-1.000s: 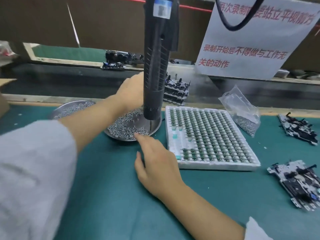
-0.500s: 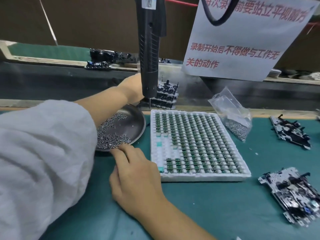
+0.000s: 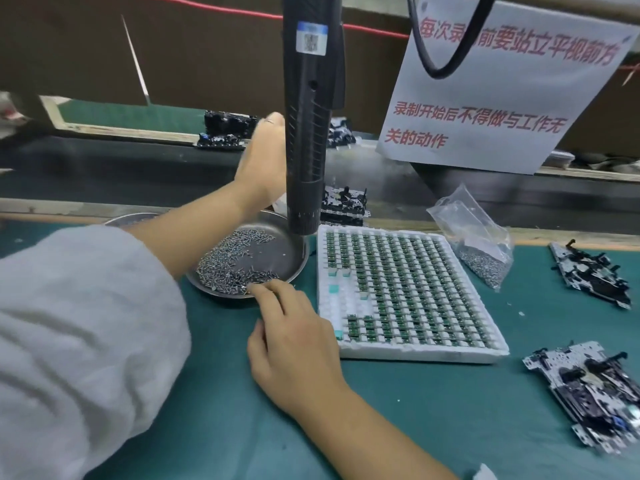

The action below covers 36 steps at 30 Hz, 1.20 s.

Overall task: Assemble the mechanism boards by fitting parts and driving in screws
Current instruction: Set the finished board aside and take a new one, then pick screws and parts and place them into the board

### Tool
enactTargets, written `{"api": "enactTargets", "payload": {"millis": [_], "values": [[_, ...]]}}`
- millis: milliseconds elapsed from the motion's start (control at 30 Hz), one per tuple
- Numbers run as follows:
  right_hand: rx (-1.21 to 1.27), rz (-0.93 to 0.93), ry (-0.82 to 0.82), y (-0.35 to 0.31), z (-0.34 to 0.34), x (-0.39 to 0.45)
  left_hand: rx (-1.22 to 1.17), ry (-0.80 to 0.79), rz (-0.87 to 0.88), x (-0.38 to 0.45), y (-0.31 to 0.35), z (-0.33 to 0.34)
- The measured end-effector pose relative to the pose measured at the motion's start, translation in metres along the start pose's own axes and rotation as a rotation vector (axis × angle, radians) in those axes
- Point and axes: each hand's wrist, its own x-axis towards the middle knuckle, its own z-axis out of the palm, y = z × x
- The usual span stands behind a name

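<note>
A black electric screwdriver [image 3: 306,140] hangs upright over the far edge of a round metal dish [image 3: 300,258] holding several loose screws [image 3: 228,261]. My left hand [image 3: 261,164] is raised behind the screwdriver's body with the thumb up; its fingers are hidden by the tool. My right hand [image 3: 294,337] lies on the green mat, fingertips curled together and pinching at the screws by the dish's near rim. A stack of mechanism boards [image 3: 344,202] stands just behind the screwdriver. Two more mechanism boards [image 3: 590,270] [image 3: 595,389] lie on the mat at the right.
A white tray [image 3: 349,306] of several small green parts sits right of the dish. A clear bag of screws [image 3: 483,254] lies behind it. A second dish [image 3: 128,219] peeks out at the left. More boards [image 3: 225,131] sit on the far belt; a paper sign [image 3: 491,98] hangs above.
My left hand has risen from beside the stack of boards to higher up behind the screwdriver. My right hand has stayed at the dish's near rim, fingertips now in the screws.
</note>
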Motion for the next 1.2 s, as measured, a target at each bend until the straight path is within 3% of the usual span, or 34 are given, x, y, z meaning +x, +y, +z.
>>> {"api": "enactTargets", "payload": {"millis": [300,467,567,667,733,800,900,1033,1100,1200], "values": [[0.104,-0.013,0.054,-0.001,-0.001,-0.004,0.098,0.159,0.032,-0.079,-0.024,-0.113],[0.301,0.073,0.147,-0.002,-0.002,-0.011,0.209,-0.003,0.170,-0.170,-0.033,-0.154],[0.440,0.119,0.311,-0.002,-0.005,-0.012,0.337,-0.172,0.300,-0.217,-0.043,-0.156],[0.413,-0.003,0.384,-0.003,-0.009,-0.017,0.309,-0.333,0.356,-0.247,-0.053,-0.148],[0.346,-0.196,0.287,-0.004,-0.013,-0.022,0.297,-0.378,0.364,-0.253,-0.058,-0.139],[0.269,-0.367,0.062,-0.007,-0.013,-0.024,0.315,-0.400,0.355,-0.252,-0.061,-0.134],[0.128,-0.455,-0.228,-0.010,-0.009,-0.022,0.325,-0.358,0.289,-0.247,-0.068,-0.140],[0.066,-0.409,-0.279,-0.009,-0.008,-0.021,0.505,-0.115,0.111,-0.235,-0.083,-0.166],[0.065,-0.373,-0.270,-0.008,-0.008,-0.021,0.665,-0.146,-0.019,-0.230,-0.090,-0.176],[0.066,-0.337,-0.244,-0.007,-0.008,-0.022,0.693,-0.226,-0.123,-0.228,-0.093,-0.178]]}}
